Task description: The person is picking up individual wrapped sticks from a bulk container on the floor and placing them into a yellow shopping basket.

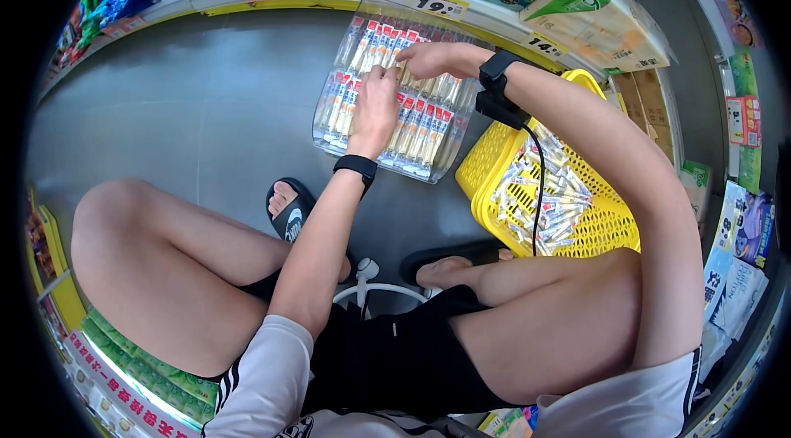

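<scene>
A clear plastic tray (387,164) rests on the floor, holding two rows of slim wrapped sticks (424,131) with red, white and blue ends. My left hand (376,108) reaches over the middle of the tray, its fingers curled in a pinch among the sticks. From the right, my right hand (432,60) comes in with bent fingers touching the upper row, close to the left fingertips. What lies between the fingers of either hand is too small to make out. Beside the tray, a yellow perforated basket (476,177) contains many loose wrapped sticks (556,195).
A store shelf with price labels (441,4) runs behind the tray, bearing tissue packs (593,14). A black cable (540,182) hangs from the device on my right wrist across the basket. My sandalled feet (290,211) flank a white stool's ring (387,287).
</scene>
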A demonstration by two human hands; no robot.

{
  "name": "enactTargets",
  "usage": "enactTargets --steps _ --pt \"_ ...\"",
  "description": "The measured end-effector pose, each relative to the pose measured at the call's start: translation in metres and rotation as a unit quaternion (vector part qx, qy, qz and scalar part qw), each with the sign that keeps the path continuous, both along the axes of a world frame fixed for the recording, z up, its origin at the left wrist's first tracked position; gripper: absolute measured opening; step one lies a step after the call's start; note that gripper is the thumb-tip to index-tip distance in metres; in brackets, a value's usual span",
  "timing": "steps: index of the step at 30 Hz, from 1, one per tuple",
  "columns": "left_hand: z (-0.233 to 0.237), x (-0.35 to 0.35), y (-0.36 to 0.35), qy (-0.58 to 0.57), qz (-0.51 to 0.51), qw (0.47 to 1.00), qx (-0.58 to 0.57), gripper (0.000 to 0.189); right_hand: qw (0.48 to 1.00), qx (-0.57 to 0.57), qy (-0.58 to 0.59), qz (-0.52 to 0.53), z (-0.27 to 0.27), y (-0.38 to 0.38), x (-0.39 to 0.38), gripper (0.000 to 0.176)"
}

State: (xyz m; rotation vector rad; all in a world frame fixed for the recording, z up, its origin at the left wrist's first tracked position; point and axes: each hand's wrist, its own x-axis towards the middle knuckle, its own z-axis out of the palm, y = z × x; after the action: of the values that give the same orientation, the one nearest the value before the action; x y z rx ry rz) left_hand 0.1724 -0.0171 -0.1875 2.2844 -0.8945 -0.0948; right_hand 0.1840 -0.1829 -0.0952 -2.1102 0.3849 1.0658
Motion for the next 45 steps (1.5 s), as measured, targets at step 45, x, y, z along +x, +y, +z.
enactTargets --steps 45 --pt "0.201 -0.161 -0.075 -0.016 -0.491 0.868 -0.076 0.021 0.813 -0.239 -0.501 -0.177 0.089 -0.047 -0.318 0.014"
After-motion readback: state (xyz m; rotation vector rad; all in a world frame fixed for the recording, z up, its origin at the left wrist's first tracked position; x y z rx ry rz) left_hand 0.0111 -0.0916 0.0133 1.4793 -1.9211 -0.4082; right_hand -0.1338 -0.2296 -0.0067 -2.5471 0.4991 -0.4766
